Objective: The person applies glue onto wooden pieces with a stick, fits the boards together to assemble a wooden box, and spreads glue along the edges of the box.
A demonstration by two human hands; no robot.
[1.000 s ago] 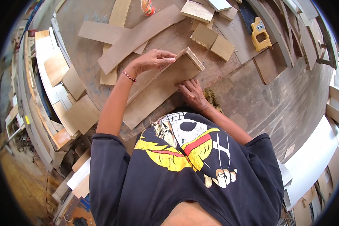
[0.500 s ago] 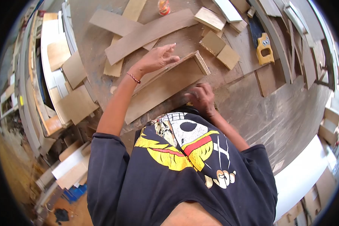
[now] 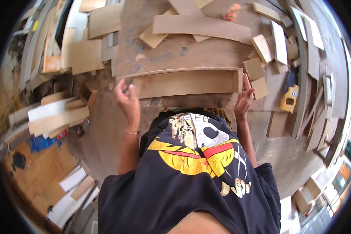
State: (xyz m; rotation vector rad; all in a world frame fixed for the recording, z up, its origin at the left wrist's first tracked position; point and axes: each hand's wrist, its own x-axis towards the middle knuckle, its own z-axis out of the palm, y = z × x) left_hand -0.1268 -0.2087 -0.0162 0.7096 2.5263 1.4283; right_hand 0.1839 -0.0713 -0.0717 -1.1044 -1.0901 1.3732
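Note:
A long, shallow wooden assembly (image 3: 183,84) lies crosswise at the table's near edge, a thin strip along its far side and a short piece across its right end. Around its left end my left hand (image 3: 128,101) is held with thumb and fingers apart; whether it touches the wood is hard to tell. My right hand (image 3: 244,97) is at the right end, fingers stretched upward beside the end piece, with nothing seen in its palm.
Crossed boards (image 3: 202,28) lie beyond the assembly, near an orange-and-white bottle (image 3: 232,12). Small wood blocks (image 3: 262,48) and a yellow-handled saw (image 3: 289,99) are to the right. Stacked panels (image 3: 84,54) stand at the left.
The view has turned, and the assembly now lies level across it instead of slanting. My left hand has moved to its left end, my right hand to its right end.

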